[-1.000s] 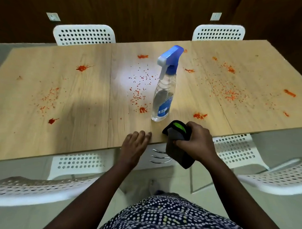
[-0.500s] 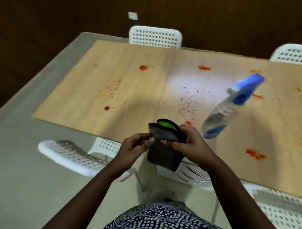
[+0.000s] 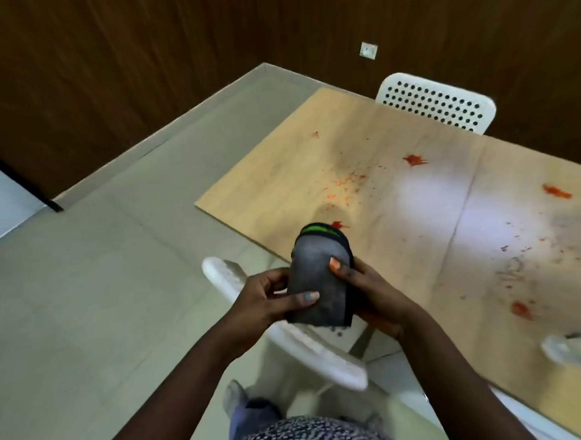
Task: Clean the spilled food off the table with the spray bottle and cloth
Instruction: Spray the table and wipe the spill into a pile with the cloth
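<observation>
Dark wood panelling backs a pale worktop spattered with red food. Off its near edge, above a white chair, both hands hold a folded dark cloth: the left hand pinches it, thumb on the front, and the right hand grips its other side, fingers curled over. Only the blurred base of the spray bottle shows at the right edge. Wiping dry would probably smear the red patches, and a loose fold could slip free.
</observation>
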